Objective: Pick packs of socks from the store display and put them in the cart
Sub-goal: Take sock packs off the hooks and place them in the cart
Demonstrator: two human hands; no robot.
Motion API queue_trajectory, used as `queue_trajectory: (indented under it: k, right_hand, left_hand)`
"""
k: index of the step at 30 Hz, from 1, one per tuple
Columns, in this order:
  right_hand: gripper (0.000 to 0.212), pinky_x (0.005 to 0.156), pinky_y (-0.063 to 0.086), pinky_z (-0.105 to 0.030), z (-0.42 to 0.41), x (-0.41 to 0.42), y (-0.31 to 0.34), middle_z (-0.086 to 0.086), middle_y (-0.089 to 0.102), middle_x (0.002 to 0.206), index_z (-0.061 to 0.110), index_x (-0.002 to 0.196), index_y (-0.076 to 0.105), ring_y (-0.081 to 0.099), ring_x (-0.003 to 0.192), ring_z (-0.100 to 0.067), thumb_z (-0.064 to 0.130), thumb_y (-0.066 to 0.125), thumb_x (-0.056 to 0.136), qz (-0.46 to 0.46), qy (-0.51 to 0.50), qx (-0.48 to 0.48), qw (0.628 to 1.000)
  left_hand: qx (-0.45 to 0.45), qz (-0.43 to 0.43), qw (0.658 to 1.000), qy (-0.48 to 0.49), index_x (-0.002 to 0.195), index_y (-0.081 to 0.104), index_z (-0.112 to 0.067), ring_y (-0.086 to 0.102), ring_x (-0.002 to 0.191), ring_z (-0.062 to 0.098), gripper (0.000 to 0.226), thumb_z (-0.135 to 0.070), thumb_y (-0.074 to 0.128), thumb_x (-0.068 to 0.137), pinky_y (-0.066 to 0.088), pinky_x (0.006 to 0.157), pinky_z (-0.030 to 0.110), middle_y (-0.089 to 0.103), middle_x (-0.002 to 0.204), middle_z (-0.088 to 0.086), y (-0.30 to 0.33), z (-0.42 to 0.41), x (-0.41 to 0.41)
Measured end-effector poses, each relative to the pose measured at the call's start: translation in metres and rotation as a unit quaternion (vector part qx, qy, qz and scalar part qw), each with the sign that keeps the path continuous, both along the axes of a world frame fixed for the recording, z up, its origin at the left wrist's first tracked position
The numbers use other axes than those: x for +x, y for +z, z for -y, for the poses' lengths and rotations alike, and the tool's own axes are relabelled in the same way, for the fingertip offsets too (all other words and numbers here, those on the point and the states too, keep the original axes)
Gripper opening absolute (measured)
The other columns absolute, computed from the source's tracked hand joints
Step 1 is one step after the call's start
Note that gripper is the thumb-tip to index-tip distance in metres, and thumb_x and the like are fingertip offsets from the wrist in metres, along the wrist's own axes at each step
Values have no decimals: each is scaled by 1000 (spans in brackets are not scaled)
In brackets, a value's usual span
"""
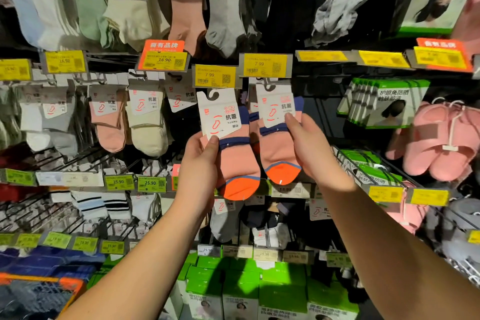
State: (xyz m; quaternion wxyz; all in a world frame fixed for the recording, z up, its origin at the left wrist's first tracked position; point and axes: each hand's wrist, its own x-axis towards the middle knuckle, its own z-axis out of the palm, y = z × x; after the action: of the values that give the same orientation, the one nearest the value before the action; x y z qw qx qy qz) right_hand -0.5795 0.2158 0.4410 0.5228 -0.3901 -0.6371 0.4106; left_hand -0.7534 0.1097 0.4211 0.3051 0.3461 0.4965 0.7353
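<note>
The left hand (200,163) has its grip closed on a pink sock pack (233,153), thumb pressed on the lower corner of the white card header and the fingers wrapped behind. This pack is off its hook and tilted slightly, its orange toe pointing down and its navy cuff at the upper right. Just beside it, the right hand (309,148) grips a second pink sock pack (278,148) of the same design, thumb on the front at the card's lower edge and the fingers behind the sock. The top of that second pack's card reaches up under a yellow price tag (263,65) marked 7.99; whether it hangs on the hook cannot be told. The two packs nearly touch along their inner edges.

Around them the display rack (109,161) carries rows of hanging socks in pink, cream, white and grey, with yellow and green price labels along the rails. To the right hang pink slippers (439,143) and green boxed face masks (384,104). Green boxes stand stacked below. At the lower left corner an orange-rimmed cart (39,291) shows, well apart from both packs.
</note>
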Motion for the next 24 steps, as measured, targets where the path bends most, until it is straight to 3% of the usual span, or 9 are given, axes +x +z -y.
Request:
queue_trajectory:
  k: [2,5,10,14,20,24]
  right_hand:
    - [18,77,44,-19,-3,-4,8,16,64,108,30,115,57,60,102,-6,40,48,104,36,5,22,999]
    - [15,75,43,-20,-10,-12,17,19,63,103,31,113,57,60,99,-5,39,48,104,47,8,39,998]
    - [24,90,50,-34,-25,-25,22,7,68,113,25,118,62,64,109,-16,39,51,102,13,-6,6,1000]
    - [17,101,51,-52,-33,-25,14,-1,73,114,34,104,64,68,108,-22,44,55,93,-62,15,-46,997]
    - [19,96,53,-46,-46,-32,13,-3,72,112,25,105,63,67,104,-23,41,54,97,17,-25,-33,999]
    - [35,78,46,-37,-61,-39,16,-12,68,108,10,104,59,63,100,-29,44,53,99,103,-92,-29,990]
  left_hand:
    - [0,-3,1000,-2,119,57,-22,69,104,23,16,-18,50,105,52,97,51,71,114,3,1,0,1]
    - [0,-8,1000,-3,124,55,-18,69,102,21,20,-18,50,105,53,95,50,71,113,3,3,2,2]
    - [-9,-2,1000,-3,127,55,-16,69,107,26,24,-20,51,105,52,99,57,71,119,7,4,2,3]
    - [-11,-3,1000,-2,126,55,-17,68,110,27,22,-20,50,105,52,99,56,70,121,8,4,3,1]
    - [-15,-7,1000,-2,127,55,-18,69,109,27,26,-26,53,103,54,95,56,71,120,7,4,2,0]
    - [-12,-6,1000,-9,130,54,-18,69,105,26,31,-29,55,102,55,79,43,70,121,8,4,0,2]
